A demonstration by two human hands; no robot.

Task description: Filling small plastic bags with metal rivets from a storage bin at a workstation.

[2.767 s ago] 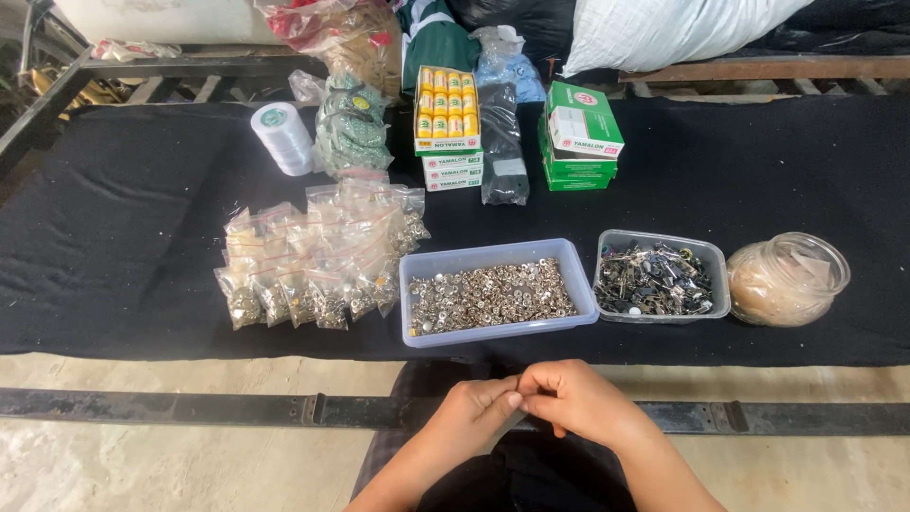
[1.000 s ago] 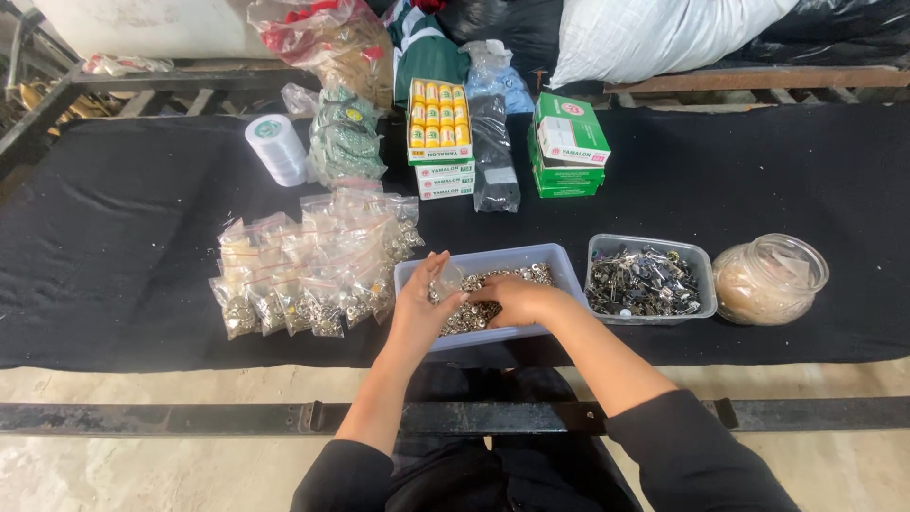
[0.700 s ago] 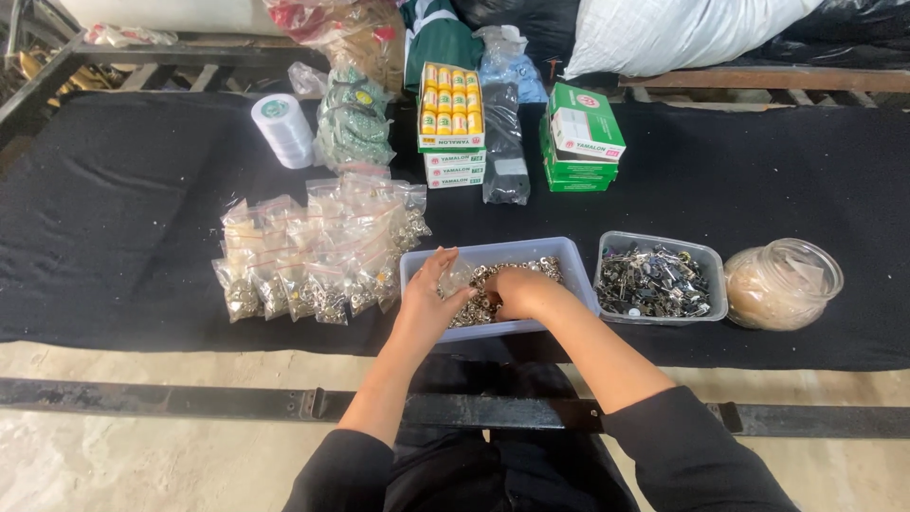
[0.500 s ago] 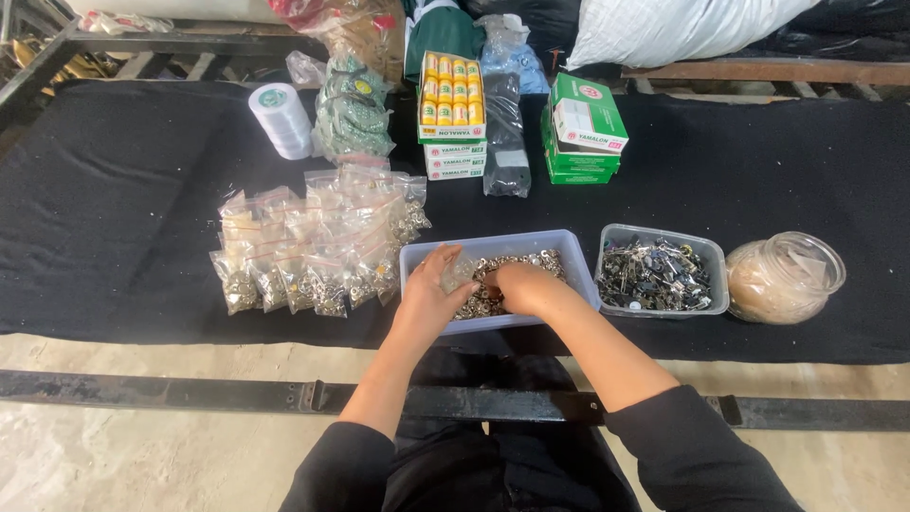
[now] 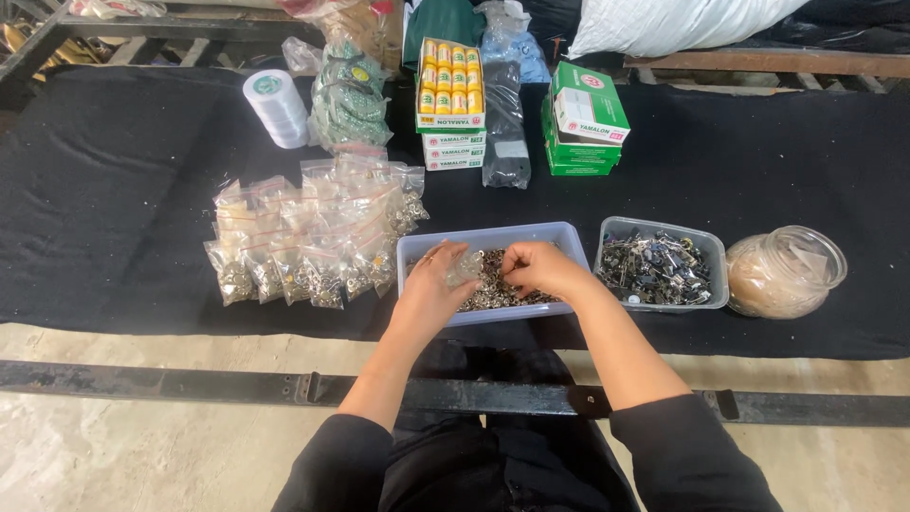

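Note:
A shallow pale blue tray (image 5: 569, 232) full of small silver metal pieces (image 5: 494, 284) sits at the near edge of a black cloth. Both my hands are over it. My left hand (image 5: 431, 282) holds a small clear plastic bag (image 5: 464, 268) above the tray's left half. My right hand (image 5: 538, 267) is curled over the metal pieces, fingertips pinched together right beside the bag's mouth; whether it holds pieces I cannot tell. A heap of small filled clear bags (image 5: 308, 237) lies just left of the tray.
Right of the blue tray stand a clear tub of dark metal parts (image 5: 658, 265) and a glass jar (image 5: 785, 272). Farther back are green boxes (image 5: 582, 118), a yellow-and-white box stack (image 5: 452, 92), a white tape roll (image 5: 274, 107). A metal rail (image 5: 190, 384) crosses below the table.
My hands moved from in front of my lap up into the blue tray. The left hand now holds a small clear bag there, and the right hand picks among the metal pieces.

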